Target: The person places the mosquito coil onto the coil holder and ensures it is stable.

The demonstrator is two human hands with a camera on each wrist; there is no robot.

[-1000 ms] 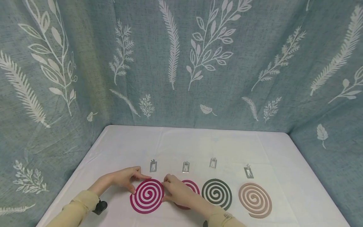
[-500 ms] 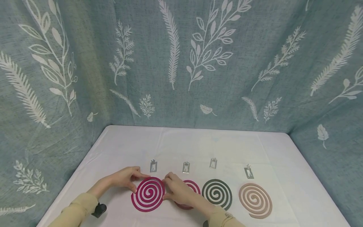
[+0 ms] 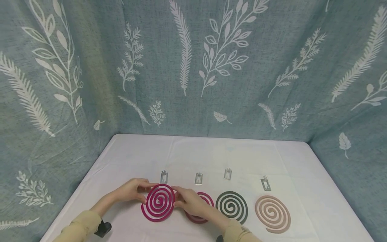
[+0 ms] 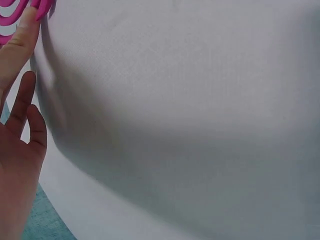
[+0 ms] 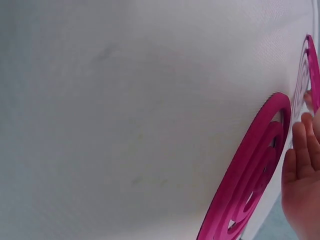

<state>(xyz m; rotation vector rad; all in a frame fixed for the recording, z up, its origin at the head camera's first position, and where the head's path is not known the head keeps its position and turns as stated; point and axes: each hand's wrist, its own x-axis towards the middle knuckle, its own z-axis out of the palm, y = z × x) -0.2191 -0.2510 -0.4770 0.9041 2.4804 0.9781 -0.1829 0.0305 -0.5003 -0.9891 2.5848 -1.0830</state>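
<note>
Both hands hold a bright pink mosquito coil (image 3: pixel 159 202) by its edges, one on each side, in the head view. My left hand (image 3: pixel 133 190) has thumb and index finger at its upper left rim. Opposite, the thumb and index finger of my right hand (image 3: pixel 191 201) grip the right rim. The coil tilts, its far edge raised. A second pink coil (image 3: pixel 198 220) lies partly hidden beneath my right hand and forearm; in the right wrist view this lower coil (image 5: pixel 250 155) is flat on the cloth. The left wrist view catches only a corner of the held coil (image 4: pixel 44 9).
To the right lie a dark green coil (image 3: pixel 231 206) and a tan coil (image 3: pixel 271 211). Several small metal coil stands form a row behind them, among them a left stand (image 3: pixel 161 177) and a right stand (image 3: pixel 262 184). A white cloth (image 3: pixel 211 151) covers the table; patterned curtains (image 3: pixel 193 67) surround it.
The held pink coil has risen and moved slightly away from me, its far edge tipping up. Both hands have moved with it. The other coils and stands stay put.
</note>
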